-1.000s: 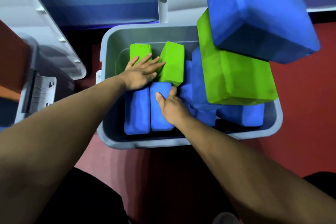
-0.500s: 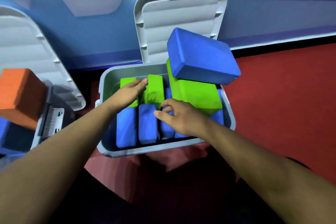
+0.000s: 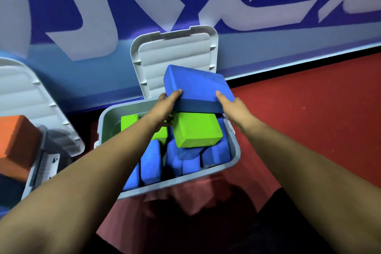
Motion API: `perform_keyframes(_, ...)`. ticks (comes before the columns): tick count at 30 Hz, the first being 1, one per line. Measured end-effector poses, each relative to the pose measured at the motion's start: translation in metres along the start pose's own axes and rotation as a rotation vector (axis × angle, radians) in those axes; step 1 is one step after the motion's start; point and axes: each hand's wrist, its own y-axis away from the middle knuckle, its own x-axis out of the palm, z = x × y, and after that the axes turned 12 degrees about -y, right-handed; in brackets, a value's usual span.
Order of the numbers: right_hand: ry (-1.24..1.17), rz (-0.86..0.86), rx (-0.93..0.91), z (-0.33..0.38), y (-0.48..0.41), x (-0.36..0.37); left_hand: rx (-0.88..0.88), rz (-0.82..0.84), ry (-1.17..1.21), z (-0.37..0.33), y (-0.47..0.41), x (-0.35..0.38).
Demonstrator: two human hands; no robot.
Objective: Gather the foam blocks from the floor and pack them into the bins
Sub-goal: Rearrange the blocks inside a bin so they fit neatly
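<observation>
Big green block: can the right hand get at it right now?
Probably not: the right hand grips the blue block, which lies over the green block; only its near faces show.

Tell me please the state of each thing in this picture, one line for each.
top blue block: held over the grey bin, tilted.
left hand: grips the top blue block's left end.
right hand: grips its right end.
green block: tilted, lying on the packed blue blocks.
packed blue blocks: standing on end inside.
grey bin: open, nearly full.
bin lid: raised.
</observation>
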Motion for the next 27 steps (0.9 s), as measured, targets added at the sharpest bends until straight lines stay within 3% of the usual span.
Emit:
perform_keyframes(3,-0.217,-0.022,0.015,0.0,0.002,0.016,0.028,-0.126,-0.038,-0.012,0.0,0.003)
perform_keyframes(7,-0.24,-0.029,0.08,0.016,0.007,0.019,0.051,-0.241,0.115,-0.035,0.006,-0.001)
perform_keyframes(10,-0.213,-0.155,0.048,0.024,0.006,0.012,0.02,-0.231,0.215,-0.049,0.016,-0.01)
perform_keyframes(13,-0.19,-0.175,0.083,0.048,0.024,-0.01,0.027,-0.245,0.246,-0.062,0.043,-0.024)
perform_keyframes(19,-0.377,0.1,0.275,0.098,0.074,-0.053,-0.064,-0.342,0.462,-0.097,0.131,-0.031)
perform_keyframes(23,-0.483,0.197,0.243,0.094,0.093,-0.062,-0.018,-0.358,0.489,-0.082,0.16,-0.016)
perform_keyframes(27,-0.567,0.299,0.34,0.079,0.118,-0.06,-0.022,-0.446,0.759,-0.06,0.186,0.002)
